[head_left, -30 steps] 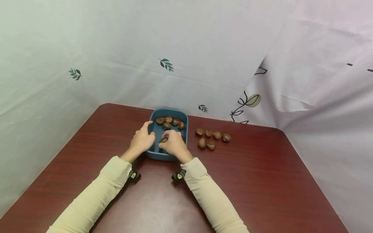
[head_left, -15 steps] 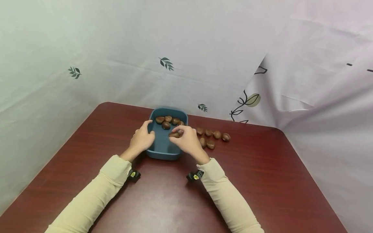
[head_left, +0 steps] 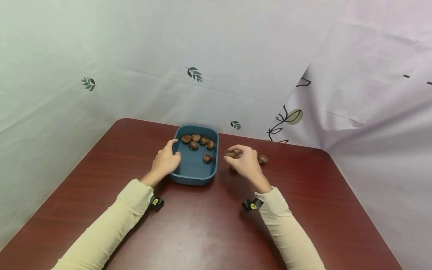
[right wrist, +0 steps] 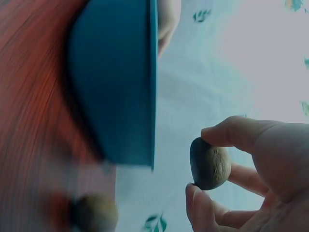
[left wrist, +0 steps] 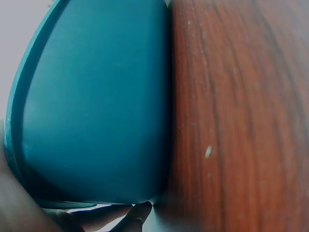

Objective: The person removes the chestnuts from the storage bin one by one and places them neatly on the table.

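My left hand [head_left: 165,161] grips the left side of a blue rectangular tray [head_left: 192,181]. In the left wrist view the thumb lies at the rim and fingertips show at the end of the tray's wall [left wrist: 96,96]. To the right of the tray, my right hand [head_left: 246,162] pinches a brown chestnut [right wrist: 211,164] between thumb and fingertips, raised over the table. Several chestnuts [head_left: 193,145] sit at the back of the tray, and a single chestnut [head_left: 207,159] lies nearer its right wall.
One chestnut [head_left: 262,159] lies on the dark red table [head_left: 189,225] beyond my right hand. Another chestnut [head_left: 232,168] peeks out below that hand, which hides others. A pale cloth backdrop [head_left: 152,75] hangs behind the table's back edge.
My right hand has lifted a chestnut out of the tray and carried it right, over the chestnuts on the table. The left hand has stayed on the tray.
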Available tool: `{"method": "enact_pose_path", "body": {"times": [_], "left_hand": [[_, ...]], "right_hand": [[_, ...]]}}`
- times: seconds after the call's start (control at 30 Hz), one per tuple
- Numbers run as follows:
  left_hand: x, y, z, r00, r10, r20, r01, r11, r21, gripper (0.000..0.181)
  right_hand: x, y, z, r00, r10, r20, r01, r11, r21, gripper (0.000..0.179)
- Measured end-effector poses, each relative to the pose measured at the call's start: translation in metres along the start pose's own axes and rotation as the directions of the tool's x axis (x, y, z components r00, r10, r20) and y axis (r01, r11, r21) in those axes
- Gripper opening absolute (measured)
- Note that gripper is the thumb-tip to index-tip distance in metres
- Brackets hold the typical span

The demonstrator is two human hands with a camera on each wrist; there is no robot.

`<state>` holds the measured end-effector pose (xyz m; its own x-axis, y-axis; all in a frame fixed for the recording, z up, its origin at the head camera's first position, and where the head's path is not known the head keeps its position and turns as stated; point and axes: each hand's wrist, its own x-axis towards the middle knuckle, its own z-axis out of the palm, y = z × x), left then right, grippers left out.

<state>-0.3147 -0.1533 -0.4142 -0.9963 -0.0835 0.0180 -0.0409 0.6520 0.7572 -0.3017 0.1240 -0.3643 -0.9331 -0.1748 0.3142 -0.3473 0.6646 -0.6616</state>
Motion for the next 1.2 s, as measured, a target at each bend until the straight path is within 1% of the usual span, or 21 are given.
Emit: {"method": "enact_pose_path", "body": {"times": [0.23, 0.47, 0.67, 0.8, 0.97, 1.2], "left_hand": [[0.0, 0.0, -0.002, 1.0, -0.002, -0.001, 0.002, 1.0, 0.007, 0.059], [-0.001, -0.002, -0.003, 1.0, 0.006, 0.0, -0.006, 1.0, 0.008, 0.059], [0.0, -0.002, -0.001, 1.0, 0.002, -0.01, -0.002, 1.0, 0.004, 0.058], [-0.001, -0.001, 0.0, 1.0, 0.002, -0.012, -0.002, 1.0, 0.005, 0.058], [0.0, -0.002, 0.001, 1.0, 0.009, -0.004, -0.009, 1.0, 0.007, 0.058], [0.0, -0.001, 0.001, 1.0, 0.013, -0.012, -0.013, 1.0, 0.008, 0.058]], "right_hand": [[-0.008, 0.034, -0.021, 0.998, 0.059, -0.018, -0.06, 0.996, -0.068, 0.026], [-0.018, 0.056, -0.031, 0.993, 0.117, -0.025, -0.119, 0.986, -0.113, 0.028], [-0.024, 0.07, -0.037, 0.988, 0.155, -0.028, -0.158, 0.975, -0.159, 0.027], [-0.028, 0.078, -0.038, 0.984, 0.176, -0.013, -0.175, 0.964, -0.201, 0.027], [-0.03, 0.085, -0.038, 0.983, 0.185, 0.011, -0.177, 0.957, -0.23, 0.026], [-0.03, 0.093, -0.036, 0.983, 0.183, 0.018, -0.171, 0.948, -0.269, 0.025]]}}
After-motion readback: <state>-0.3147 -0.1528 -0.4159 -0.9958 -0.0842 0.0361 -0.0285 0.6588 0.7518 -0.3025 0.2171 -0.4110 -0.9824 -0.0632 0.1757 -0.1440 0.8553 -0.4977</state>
